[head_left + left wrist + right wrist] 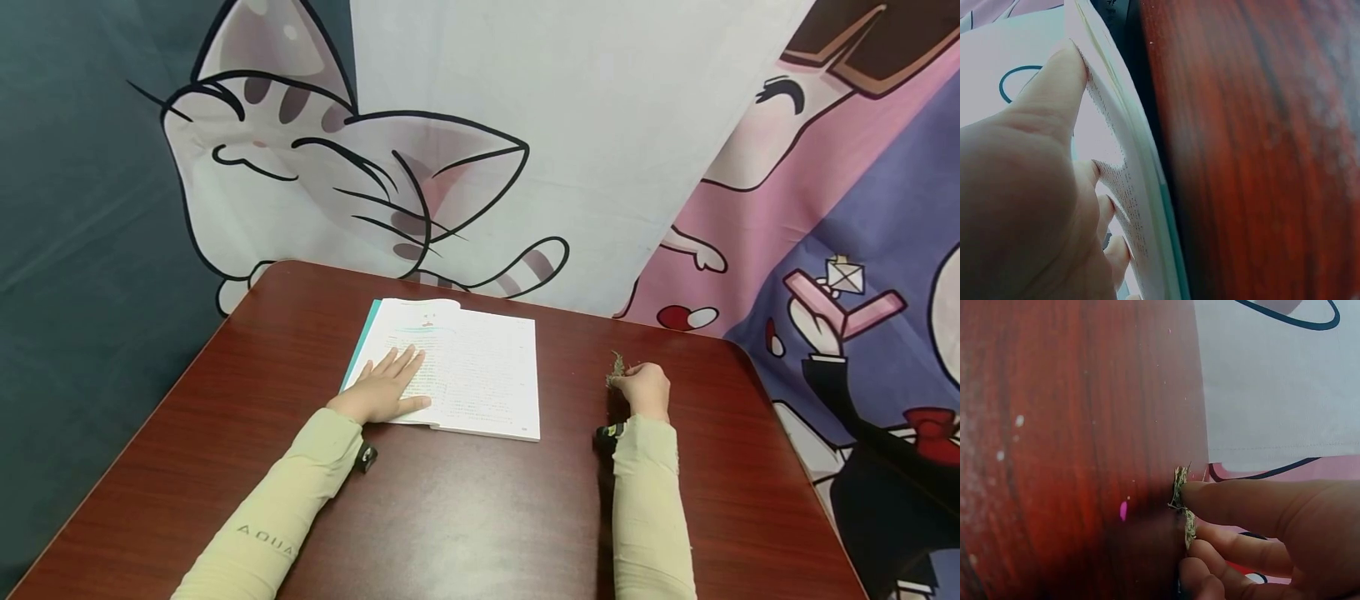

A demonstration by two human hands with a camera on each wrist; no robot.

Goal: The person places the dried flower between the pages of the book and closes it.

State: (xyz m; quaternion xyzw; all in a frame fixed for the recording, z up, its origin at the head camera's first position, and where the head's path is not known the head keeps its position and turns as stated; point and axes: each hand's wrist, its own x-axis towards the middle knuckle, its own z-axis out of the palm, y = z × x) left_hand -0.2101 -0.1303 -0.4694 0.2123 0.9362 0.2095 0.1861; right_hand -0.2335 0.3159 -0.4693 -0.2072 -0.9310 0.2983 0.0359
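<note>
An open book (489,375) with printed white pages and a teal cover edge lies on the table. My left hand (381,394) rests flat on its left page, fingers spread; in the left wrist view the thumb and fingertips of that hand (1035,169) touch the paper. To the right of the book, my right hand (647,388) pinches a small, dry, greenish-brown plant sprig (1180,486) between thumb and fingers, close to the tabletop. Part of the sprig is hidden by the fingers.
The dark red-brown wooden table (465,517) reaches back to a cartoon-printed cloth (585,125). A small pink bit (1124,510) and several pale crumbs lie near the right hand. Small black devices sit at both wrists.
</note>
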